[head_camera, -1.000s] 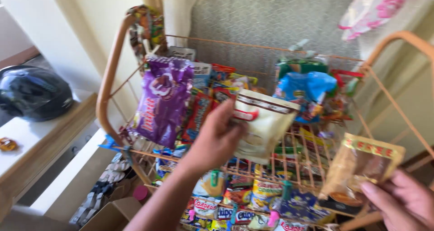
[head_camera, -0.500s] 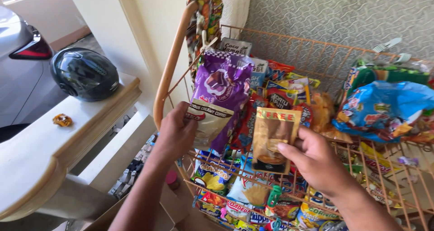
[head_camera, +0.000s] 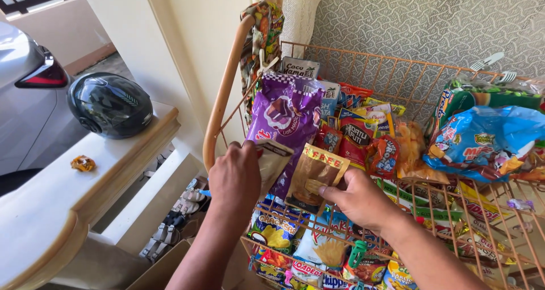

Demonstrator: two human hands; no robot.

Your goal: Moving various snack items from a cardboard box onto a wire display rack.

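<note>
An orange wire rack point(head_camera: 224, 91) hangs full of snack packets. My left hand point(head_camera: 235, 179) grips a white and brown sachet point(head_camera: 273, 159) at the rack's left end, just below a big purple packet point(head_camera: 284, 117). My right hand point(head_camera: 357, 199) pinches a brown and gold sachet point(head_camera: 315, 176) by its lower right edge and holds it against the wire beside the white one. Both sachets sit in front of the hanging rows of packets.
A blue snack bag point(head_camera: 482, 142) and green bags point(head_camera: 488, 97) hang at the right. A dark helmet point(head_camera: 110, 103) and a small orange crumpled thing point(head_camera: 83, 163) lie on the cream ledge point(head_camera: 68, 205) at left. Sandals point(head_camera: 176, 222) lie on the step below. A car's rear point(head_camera: 28, 85) shows at far left.
My view swung left and closer to the rack. My left hand brought the white sachet to the rack's left end, and my right hand carried the brown sachet up beside it.
</note>
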